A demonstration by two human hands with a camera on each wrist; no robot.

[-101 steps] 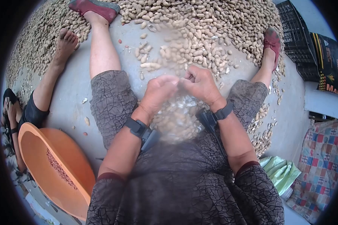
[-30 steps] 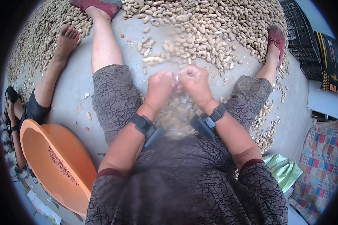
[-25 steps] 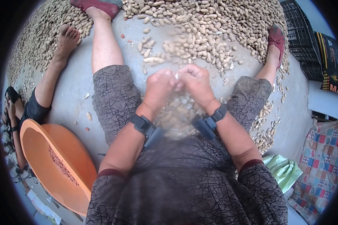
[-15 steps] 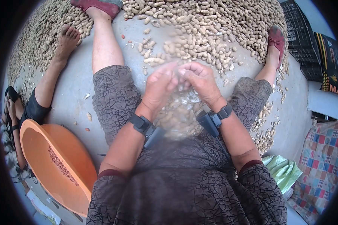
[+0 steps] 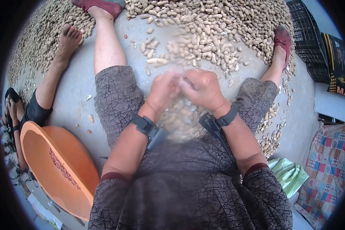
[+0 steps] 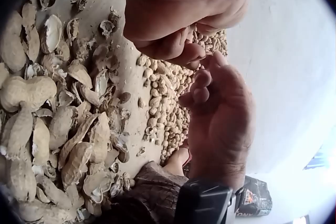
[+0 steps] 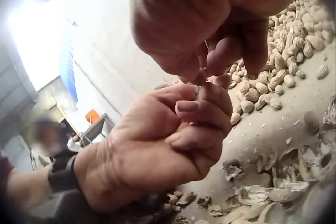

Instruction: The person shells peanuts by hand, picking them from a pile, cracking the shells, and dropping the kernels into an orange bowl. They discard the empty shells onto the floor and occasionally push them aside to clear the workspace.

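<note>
My left hand [image 5: 163,90] and right hand [image 5: 206,89] meet at the fingertips above shells and peanuts [image 5: 182,122] between my legs. In the left wrist view, my left hand [image 6: 184,16] is above and my right hand [image 6: 223,116] below, fingers bent inward. The right wrist view has my left hand [image 7: 157,140] with curled fingers, touching the fingertips of my right hand [image 7: 210,19]. Both hands pinch a small peanut piece, mostly hidden by the fingers. Split shells [image 6: 79,161] lie under the hands.
A big peanut heap [image 5: 234,23] spreads beyond my feet. At left stands an orange basin [image 5: 80,153] with reddish kernels [image 5: 61,168], near another person's leg [image 5: 51,82]. A black crate [image 5: 306,42], printed bag [image 5: 339,65] and green sack [image 5: 289,176] are at right.
My right hand has turned, its back now facing up more, and its fingers are more curled than half a second ago. My left fingers have drawn in. The surroundings stay put.
</note>
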